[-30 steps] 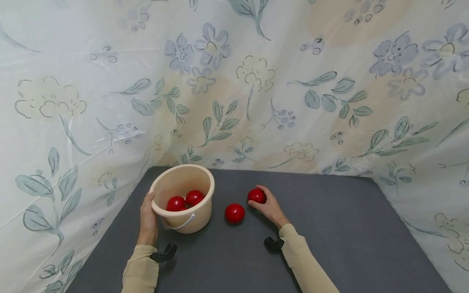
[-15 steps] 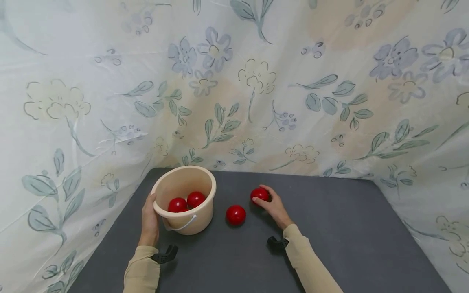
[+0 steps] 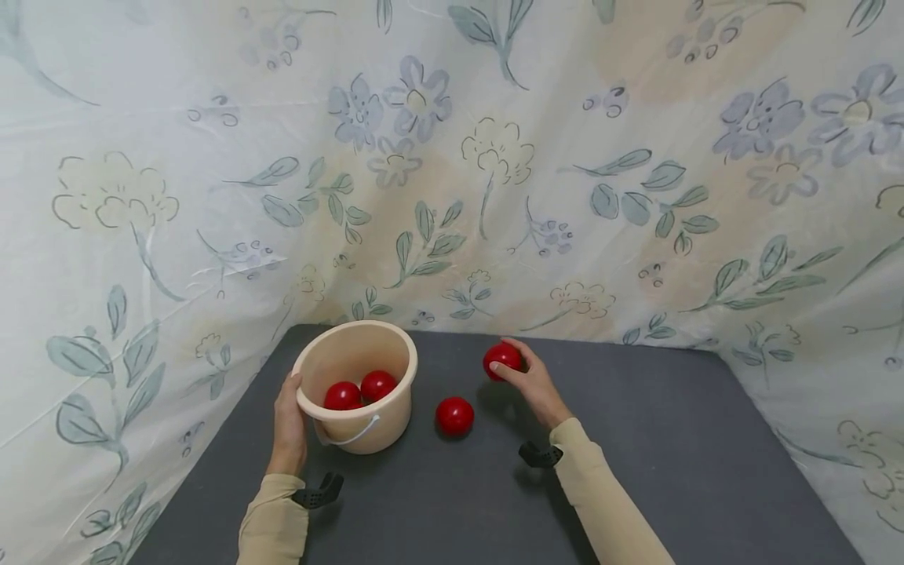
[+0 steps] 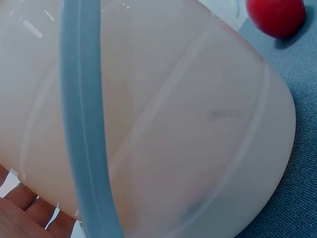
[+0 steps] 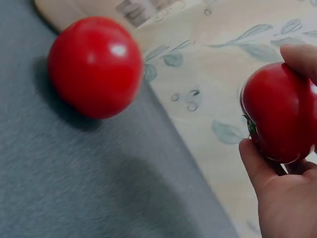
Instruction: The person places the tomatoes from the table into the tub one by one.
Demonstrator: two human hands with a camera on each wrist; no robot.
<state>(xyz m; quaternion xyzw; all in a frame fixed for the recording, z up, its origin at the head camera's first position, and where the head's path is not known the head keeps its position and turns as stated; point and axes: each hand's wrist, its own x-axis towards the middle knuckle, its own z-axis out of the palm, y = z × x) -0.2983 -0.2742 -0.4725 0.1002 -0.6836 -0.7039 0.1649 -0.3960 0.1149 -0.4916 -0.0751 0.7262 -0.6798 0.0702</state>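
With thumb and fingers, my right hand (image 3: 537,386) grips a red tomato (image 3: 498,362), held above the table with its shadow below. Its green stem end shows in the right wrist view, beside the thumb. A second tomato (image 3: 454,417) sits on the table between that hand and a cream bucket (image 3: 397,408). Inside the bucket lie two more tomatoes, a left one (image 3: 342,395) and a right one (image 3: 378,385). My left hand (image 3: 288,431) holds the bucket's left side at the rim; in the left wrist view its fingers (image 4: 42,210) show partly behind the wall.
The bucket's pale handle (image 3: 359,433) hangs down on its near side. A dark grey table (image 3: 636,439) runs back to a floral cloth (image 3: 452,173), which also hangs along the left and right. Each wrist carries a black camera mount.
My right hand has raised its tomato off the table, up and slightly to the right. The left hand stays at the bucket, and the view has shifted a little.
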